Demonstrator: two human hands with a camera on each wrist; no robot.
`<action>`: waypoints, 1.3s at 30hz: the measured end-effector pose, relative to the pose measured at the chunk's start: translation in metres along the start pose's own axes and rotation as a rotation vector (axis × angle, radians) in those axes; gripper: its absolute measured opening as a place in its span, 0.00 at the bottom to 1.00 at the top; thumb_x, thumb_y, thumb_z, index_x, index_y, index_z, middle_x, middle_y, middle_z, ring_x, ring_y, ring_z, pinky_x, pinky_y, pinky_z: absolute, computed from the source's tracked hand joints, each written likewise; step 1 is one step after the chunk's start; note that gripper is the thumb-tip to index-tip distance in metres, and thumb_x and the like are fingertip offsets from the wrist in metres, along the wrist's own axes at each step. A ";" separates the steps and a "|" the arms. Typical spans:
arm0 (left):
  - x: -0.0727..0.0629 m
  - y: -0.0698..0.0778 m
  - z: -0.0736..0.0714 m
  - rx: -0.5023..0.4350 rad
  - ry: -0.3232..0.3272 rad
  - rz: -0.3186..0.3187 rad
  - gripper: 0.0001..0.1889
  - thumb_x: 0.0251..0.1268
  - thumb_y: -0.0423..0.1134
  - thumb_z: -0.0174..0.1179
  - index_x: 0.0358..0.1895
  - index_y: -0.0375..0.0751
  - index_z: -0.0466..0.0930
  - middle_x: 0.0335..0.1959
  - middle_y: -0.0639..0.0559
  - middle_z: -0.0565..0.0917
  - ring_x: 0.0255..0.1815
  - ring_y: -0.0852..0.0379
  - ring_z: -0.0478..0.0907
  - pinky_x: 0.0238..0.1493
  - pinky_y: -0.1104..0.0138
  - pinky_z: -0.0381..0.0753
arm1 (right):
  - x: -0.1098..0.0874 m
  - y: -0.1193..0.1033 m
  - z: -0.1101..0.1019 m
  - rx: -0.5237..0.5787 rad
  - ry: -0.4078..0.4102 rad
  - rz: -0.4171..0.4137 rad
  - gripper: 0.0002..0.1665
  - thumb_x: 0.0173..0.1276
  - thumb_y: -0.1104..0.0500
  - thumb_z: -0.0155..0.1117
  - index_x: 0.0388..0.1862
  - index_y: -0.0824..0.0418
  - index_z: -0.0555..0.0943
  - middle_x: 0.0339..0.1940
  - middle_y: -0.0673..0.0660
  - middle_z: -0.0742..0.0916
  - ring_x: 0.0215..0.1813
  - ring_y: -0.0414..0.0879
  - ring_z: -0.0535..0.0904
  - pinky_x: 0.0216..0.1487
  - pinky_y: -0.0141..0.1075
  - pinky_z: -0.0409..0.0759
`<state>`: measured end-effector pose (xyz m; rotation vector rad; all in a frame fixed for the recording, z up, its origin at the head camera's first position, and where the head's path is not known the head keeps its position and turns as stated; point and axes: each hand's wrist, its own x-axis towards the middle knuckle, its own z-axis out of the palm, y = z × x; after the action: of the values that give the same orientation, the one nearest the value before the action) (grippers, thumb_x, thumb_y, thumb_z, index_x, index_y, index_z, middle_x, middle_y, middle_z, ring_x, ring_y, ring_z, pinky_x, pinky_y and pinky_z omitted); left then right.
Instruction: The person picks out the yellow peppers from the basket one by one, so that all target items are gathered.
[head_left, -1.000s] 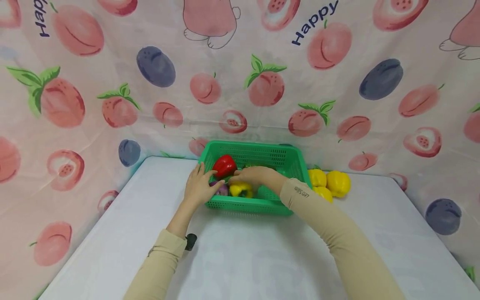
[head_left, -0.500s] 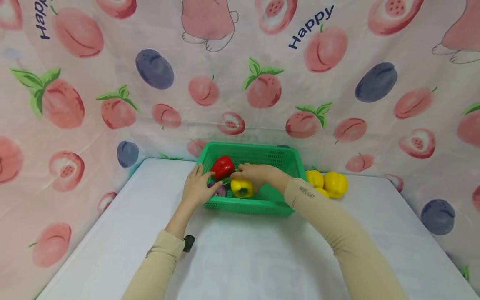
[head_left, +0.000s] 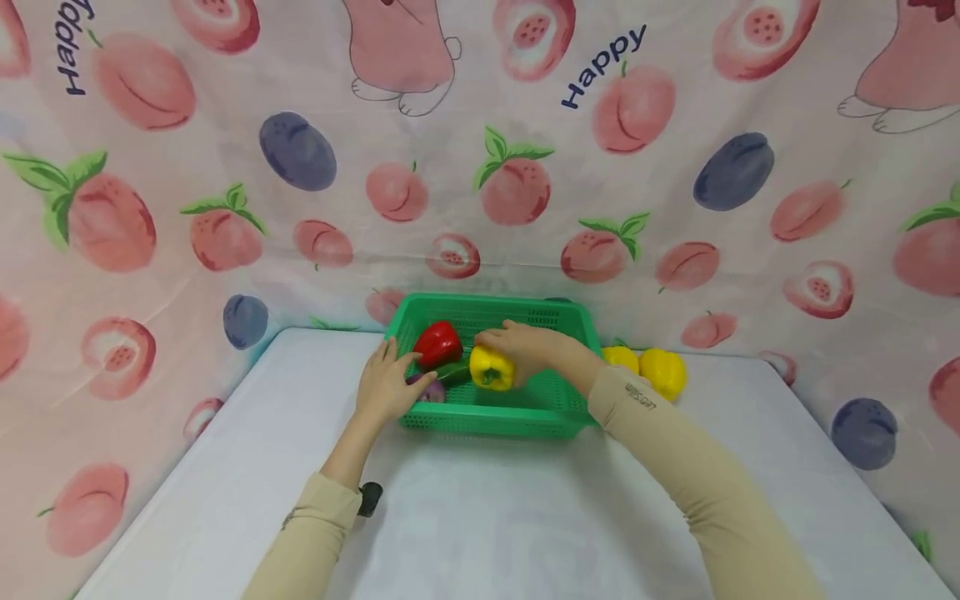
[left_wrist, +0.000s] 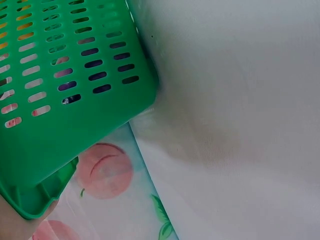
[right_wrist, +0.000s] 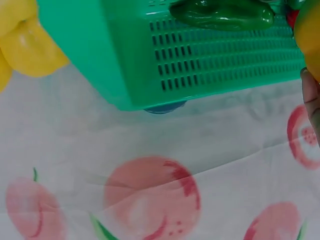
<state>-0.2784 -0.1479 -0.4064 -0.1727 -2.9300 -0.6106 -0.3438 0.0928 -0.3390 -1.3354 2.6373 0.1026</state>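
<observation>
My right hand (head_left: pixel 528 346) holds a yellow bell pepper (head_left: pixel 492 368) by its side, over the middle of the green basket (head_left: pixel 487 422). In the right wrist view, fingertips show against the yellow pepper (right_wrist: pixel 309 37) at the right edge. My left hand (head_left: pixel 386 383) grips the basket's left rim, its thumb reaching inside and the other fingers along the rim. Inside the basket lie a red bell pepper (head_left: pixel 438 344), a long dark green vegetable (head_left: pixel 453 373) and a round purple vegetable (head_left: pixel 432 390) partly behind the left thumb. A glossy green pepper (right_wrist: pixel 222 14) shows in the right wrist view.
Several yellow bell peppers (head_left: pixel 663 372) stand on the white table (head_left: pixel 525 508) just outside the basket's right end, partly hidden by the right forearm. A fruit-print cloth (head_left: pixel 450 208) hangs right behind the basket and along the table's left side.
The right hand has raised the yellow pepper and moved it slightly right, uncovering more of the long green vegetable. The left hand stays at the basket rim.
</observation>
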 end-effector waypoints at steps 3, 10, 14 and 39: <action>-0.001 0.000 -0.002 -0.008 0.002 -0.006 0.31 0.66 0.59 0.49 0.64 0.41 0.71 0.73 0.29 0.52 0.75 0.34 0.45 0.75 0.46 0.47 | -0.005 0.002 -0.002 0.022 0.043 -0.006 0.47 0.48 0.58 0.76 0.66 0.57 0.61 0.62 0.53 0.75 0.49 0.51 0.69 0.52 0.41 0.76; -0.002 0.002 0.000 -0.015 0.005 0.000 0.31 0.66 0.58 0.51 0.63 0.41 0.71 0.73 0.29 0.52 0.75 0.34 0.46 0.74 0.45 0.48 | -0.017 0.002 0.000 0.028 0.112 0.023 0.49 0.48 0.53 0.75 0.67 0.59 0.62 0.62 0.53 0.75 0.47 0.50 0.69 0.49 0.41 0.74; -0.003 0.004 0.001 -0.025 -0.004 -0.003 0.30 0.66 0.58 0.50 0.63 0.40 0.71 0.73 0.29 0.52 0.75 0.33 0.45 0.74 0.45 0.47 | -0.022 -0.002 0.004 -0.005 0.132 0.037 0.50 0.48 0.50 0.75 0.68 0.58 0.62 0.62 0.52 0.75 0.47 0.49 0.70 0.48 0.41 0.74; -0.003 0.001 -0.001 -0.010 0.024 0.013 0.30 0.66 0.58 0.51 0.63 0.39 0.72 0.72 0.28 0.53 0.74 0.32 0.46 0.73 0.44 0.49 | -0.055 -0.016 0.016 0.271 0.458 0.239 0.51 0.48 0.40 0.74 0.64 0.64 0.64 0.52 0.59 0.75 0.43 0.48 0.73 0.43 0.39 0.78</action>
<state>-0.2747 -0.1475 -0.4059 -0.1845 -2.9011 -0.6218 -0.2971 0.1288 -0.3439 -1.0484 3.0277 -0.5745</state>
